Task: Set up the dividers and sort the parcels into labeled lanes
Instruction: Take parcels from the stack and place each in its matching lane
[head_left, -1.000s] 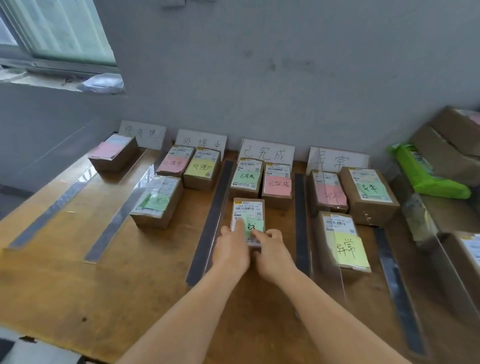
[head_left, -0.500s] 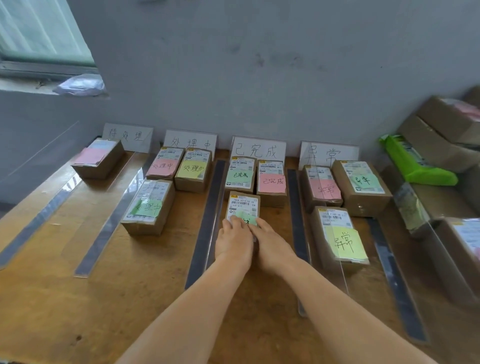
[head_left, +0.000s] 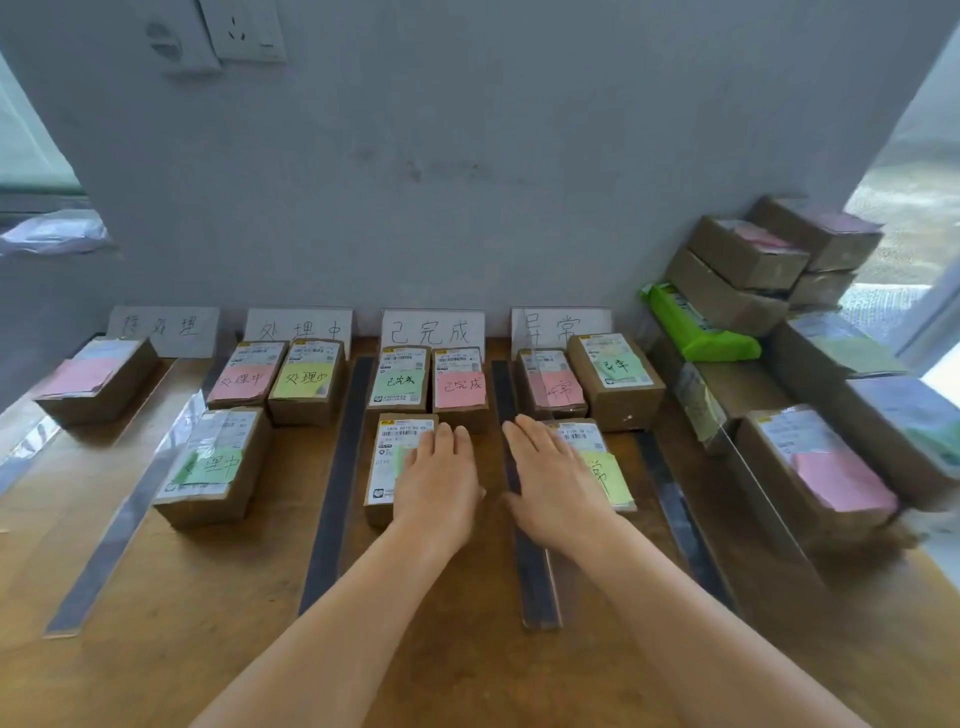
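The left hand (head_left: 439, 483) lies flat, fingers straight, on the small brown cardboard box with a green sticky note (head_left: 397, 467). It holds nothing. The box sits under that hand, in the lane whose white paper sign (head_left: 432, 328) matches its note. The right hand (head_left: 553, 480) is open too, holding nothing. Under it runs the dark flat divider strip (head_left: 511, 452). Off to its right wait more brown boxes (head_left: 815, 467), probably next to sort.

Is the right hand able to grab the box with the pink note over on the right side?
Probably yes. The right hand is open and holds nothing, and the box with the pink note has its top bare. A clear upright divider stands between them, so the hand would likely have to go over it.
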